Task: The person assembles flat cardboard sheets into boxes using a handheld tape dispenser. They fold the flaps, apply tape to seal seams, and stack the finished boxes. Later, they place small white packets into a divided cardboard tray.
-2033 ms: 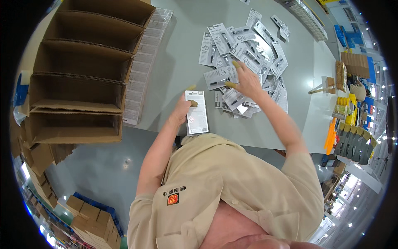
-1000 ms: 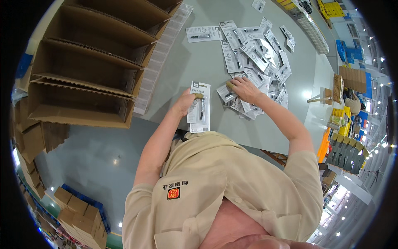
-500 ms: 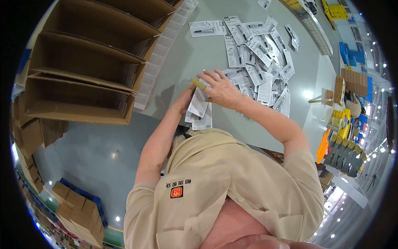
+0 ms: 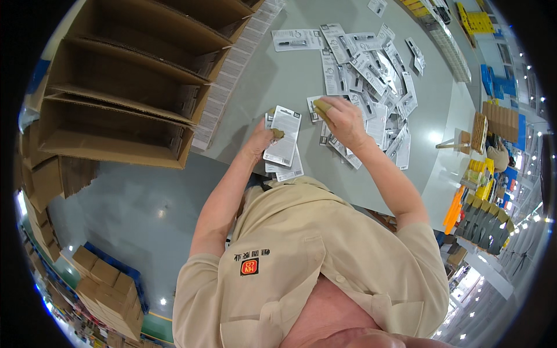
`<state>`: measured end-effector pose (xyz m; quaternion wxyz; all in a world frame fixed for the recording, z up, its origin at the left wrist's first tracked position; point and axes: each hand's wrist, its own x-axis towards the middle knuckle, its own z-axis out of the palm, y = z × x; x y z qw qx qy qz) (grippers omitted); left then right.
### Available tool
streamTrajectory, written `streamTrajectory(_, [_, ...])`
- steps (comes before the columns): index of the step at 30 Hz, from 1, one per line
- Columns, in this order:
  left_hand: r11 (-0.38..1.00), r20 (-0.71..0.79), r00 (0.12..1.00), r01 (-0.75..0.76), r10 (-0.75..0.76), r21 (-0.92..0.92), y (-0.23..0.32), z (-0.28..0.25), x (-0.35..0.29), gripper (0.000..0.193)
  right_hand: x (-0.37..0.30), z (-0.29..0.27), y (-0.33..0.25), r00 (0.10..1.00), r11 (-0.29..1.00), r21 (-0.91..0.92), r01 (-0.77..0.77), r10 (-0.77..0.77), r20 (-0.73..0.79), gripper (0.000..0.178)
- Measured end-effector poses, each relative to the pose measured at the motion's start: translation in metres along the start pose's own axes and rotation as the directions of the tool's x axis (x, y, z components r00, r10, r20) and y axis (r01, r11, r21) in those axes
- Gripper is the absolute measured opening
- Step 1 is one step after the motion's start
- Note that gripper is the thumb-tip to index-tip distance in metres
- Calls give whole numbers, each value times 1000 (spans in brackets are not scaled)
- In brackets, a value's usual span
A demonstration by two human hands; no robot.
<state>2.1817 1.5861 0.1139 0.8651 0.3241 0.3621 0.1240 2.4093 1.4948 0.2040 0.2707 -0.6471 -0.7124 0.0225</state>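
Note:
My left hand [image 4: 261, 140] is closed around a small stack of white blister cards [image 4: 283, 138], its thumb in a yellowish finger cot pressed on the top card. The top card shows its printed back, and more cards jut out beneath it near my waist. To the right, my right hand [image 4: 343, 120], also with yellowish finger cots, has its fingers drawn together on a blister card [image 4: 314, 110] at the near left side of the pile. That loose pile of blister cards [image 4: 371, 72], each with a small dark tube, spreads over the grey table [image 4: 249, 87].
Open cardboard boxes [image 4: 122, 124] stand in a row at the left, beside a strip of printed sheets [image 4: 223, 87]. One blister card [image 4: 297, 40] lies apart, left of the pile. Stacked cartons [image 4: 110, 290] stand on a blue pallet at lower left.
My right hand has moved right, from the held stack to the pile. The stack in my left hand has turned so its top card's back faces up.

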Motion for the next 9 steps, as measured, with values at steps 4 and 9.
streamTrajectory(4, [923,118,984,168,-135,-345,15,12,-4,35,-5,21,-32,939,915,226,334,-343,-1,26])
streamTrajectory(9, [989,73,988,138,-134,-46,0,-3,8,32,-35,37,-75,900,859,446,253,-378,217,27])
